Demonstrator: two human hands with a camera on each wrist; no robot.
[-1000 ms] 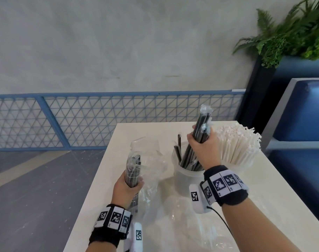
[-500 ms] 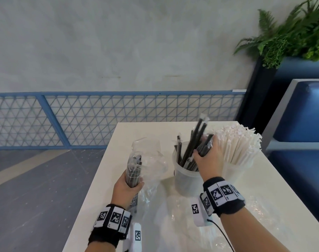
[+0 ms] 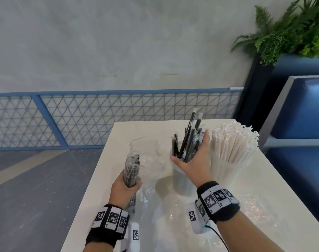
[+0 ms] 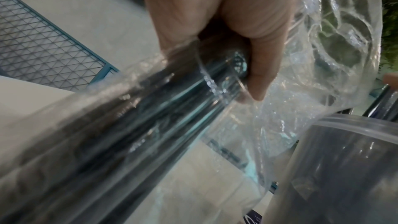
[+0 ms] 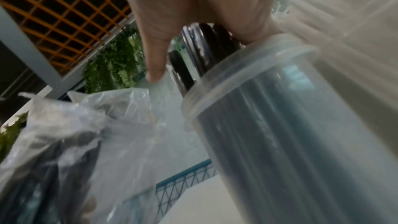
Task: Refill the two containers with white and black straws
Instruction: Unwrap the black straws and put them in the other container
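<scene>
While the black straws (image 3: pixel 188 142) stand loose in the clear round container (image 3: pixel 182 177) mid-counter, the right hand (image 3: pixel 197 157) sits flat against them, fingers (image 3: pixel 207 138) straight and spread, thumb out over the near rim, gripping nothing. Looks like it's herding the fanned-out straws so they settle upright instead of splaying over the rim; a few tips poke well above the rest. Each straw is individually film-wrapped, so they likely slide and catch on each other.

Left hand (image 3: pixel 126 185) is wrapped round the remaining bundle of black straws (image 3: pixel 131 170), still inside its clear plastic bag (image 3: pixel 149 160), held roughly upright just left of the container. Fingers (image 4: pixel 258 57) clamped round it through the film. My read: parked close so the next handful is a short reach.

White straws (image 3: pixel 235 142) already pack the second container (image 3: pixel 228 171), touching the right side of the first; that half looks done. Black side is only part-filled.

More loose clear film (image 3: pixel 249 206) lies on the white counter (image 3: pixel 264 179) near the wrists.
</scene>
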